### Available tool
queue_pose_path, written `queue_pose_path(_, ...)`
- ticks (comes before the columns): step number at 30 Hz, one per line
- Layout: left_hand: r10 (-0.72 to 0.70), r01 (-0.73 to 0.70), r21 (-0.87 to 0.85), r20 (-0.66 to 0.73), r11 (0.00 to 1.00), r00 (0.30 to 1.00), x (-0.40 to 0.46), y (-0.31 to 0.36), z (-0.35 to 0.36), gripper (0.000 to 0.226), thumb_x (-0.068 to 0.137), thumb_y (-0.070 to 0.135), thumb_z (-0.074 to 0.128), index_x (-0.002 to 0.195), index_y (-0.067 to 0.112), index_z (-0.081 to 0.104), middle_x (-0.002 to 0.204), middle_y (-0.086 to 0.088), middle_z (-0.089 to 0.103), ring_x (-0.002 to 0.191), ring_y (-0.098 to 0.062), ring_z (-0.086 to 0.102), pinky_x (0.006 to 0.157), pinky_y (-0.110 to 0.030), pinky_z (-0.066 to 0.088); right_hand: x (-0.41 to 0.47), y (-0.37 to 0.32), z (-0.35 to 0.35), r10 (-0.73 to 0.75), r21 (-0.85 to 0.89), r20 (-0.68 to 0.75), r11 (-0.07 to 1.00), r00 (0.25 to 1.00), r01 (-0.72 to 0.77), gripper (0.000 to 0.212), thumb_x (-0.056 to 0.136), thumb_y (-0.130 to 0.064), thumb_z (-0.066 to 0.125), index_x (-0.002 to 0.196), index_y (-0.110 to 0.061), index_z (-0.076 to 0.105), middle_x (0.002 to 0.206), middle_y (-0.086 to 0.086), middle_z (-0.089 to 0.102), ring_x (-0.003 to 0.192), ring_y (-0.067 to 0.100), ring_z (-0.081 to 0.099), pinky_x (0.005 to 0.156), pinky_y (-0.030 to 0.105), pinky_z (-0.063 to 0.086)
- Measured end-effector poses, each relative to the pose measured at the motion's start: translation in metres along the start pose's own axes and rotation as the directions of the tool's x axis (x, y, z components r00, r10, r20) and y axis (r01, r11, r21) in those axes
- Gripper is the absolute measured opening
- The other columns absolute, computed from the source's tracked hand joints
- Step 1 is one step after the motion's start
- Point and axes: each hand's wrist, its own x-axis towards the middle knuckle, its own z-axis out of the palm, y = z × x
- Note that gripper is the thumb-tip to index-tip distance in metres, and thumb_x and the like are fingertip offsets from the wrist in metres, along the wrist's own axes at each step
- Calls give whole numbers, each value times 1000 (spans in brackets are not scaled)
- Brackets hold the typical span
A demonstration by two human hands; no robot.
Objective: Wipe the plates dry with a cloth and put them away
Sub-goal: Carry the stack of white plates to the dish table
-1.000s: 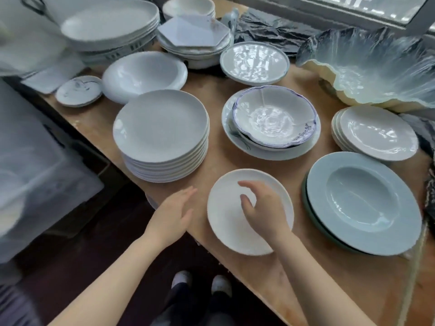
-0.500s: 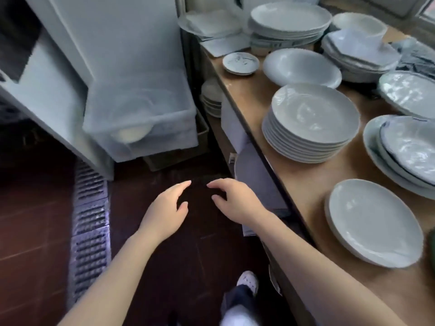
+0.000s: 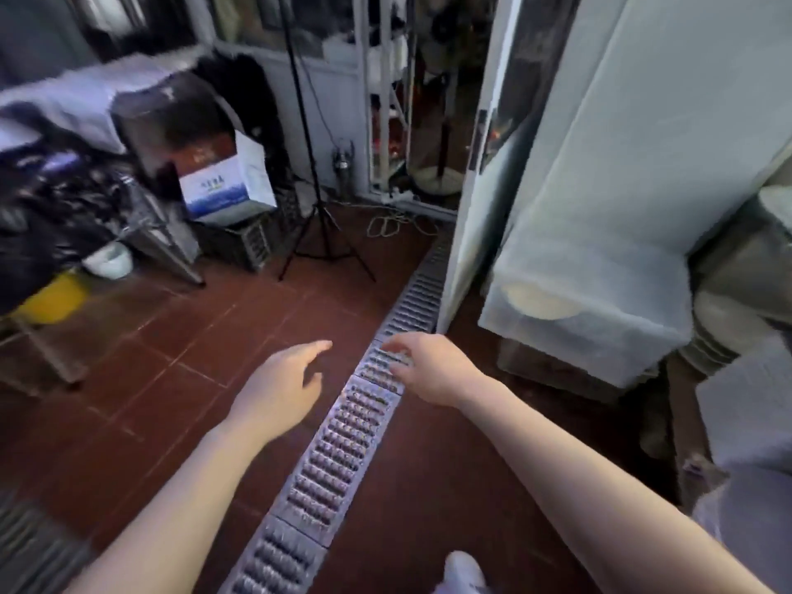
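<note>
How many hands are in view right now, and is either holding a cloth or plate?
2. The left hand is over the red floor tiles; the right hand is over the metal drain grate. Both hold nothing.

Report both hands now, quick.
Left hand: open, fingers relaxed, holding nothing.
Right hand: open, fingers loosely curled, holding nothing.

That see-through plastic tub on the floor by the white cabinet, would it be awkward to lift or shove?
The plastic tub looks thin-walled, so it would probably flex rather than stay stiff. Something pale and round, perhaps dishes, shows inside, so it may be heavier than it looks and its load breakable. It stands on another box, so a shove might slide it off.
</note>
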Motion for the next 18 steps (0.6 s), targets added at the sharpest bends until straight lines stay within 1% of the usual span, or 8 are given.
queue_pose_path(2,-74,73,-14,-82,997,994,-6,-38,-29,49,94,18,54,141,30,46,142,10,49,128,-12,47,97,-26,40,42,-41,11,-107,-46,56,993,993,109,37,92,-26,58,128,-21,58,125,3,64,115,21,58,98,32,45)
queue_pose_path(5,-193,189,-36,-173,981,966,-17,-94,-66,50,95,20,52,143,32,42,145,10,47,128,-15,47,98,-31,41,98,-99,39,-227,-85,164,966,960,243,39,89,-24,60,128,-21,58,124,4,64,113,22,60,96,32,46)
queue_pose_path(8,-320,318,-43,-219,947,922,-27,-151,-100,52,95,21,50,143,34,39,145,9,46,128,-15,47,96,-30,40,152,-153,69,-332,-116,272,920,903,373,43,86,-21,60,129,-21,57,124,6,64,114,25,59,94,30,46)
queue_pose_path(11,-414,424,-21,-264,905,871,-27,-208,-137,53,93,21,50,143,33,40,146,8,46,129,-15,48,99,-31,41,212,-209,93,-443,-94,339,862,830,498,38,85,-20,57,123,-19,60,123,7,64,112,28,59,94,35,48)
queue_pose_path(13,-458,479,-5,-299,878,837,-17,-245,-165,54,91,20,50,143,32,40,146,7,46,130,-15,47,102,-31,40,257,-247,103,-519,-70,349,816,781,574,32,84,-19,54,116,-16,63,117,8,66,109,30,60,91,39,50)
queue_pose_path(16,-514,546,-7,-350,838,784,10,-305,-212,57,90,22,50,144,33,37,147,8,45,130,-15,48,102,-30,41,334,-305,113,-628,-40,293,745,721,665,34,87,-25,57,121,-22,62,121,3,66,112,26,59,95,36,47)
queue_pose_path(18,-552,584,-39,-380,811,742,29,-343,-244,62,89,23,52,146,36,31,148,7,44,131,-16,47,104,-33,42,386,-341,117,-681,-20,261,704,684,710,34,88,-26,57,121,-24,62,122,1,65,114,24,59,97,34,46)
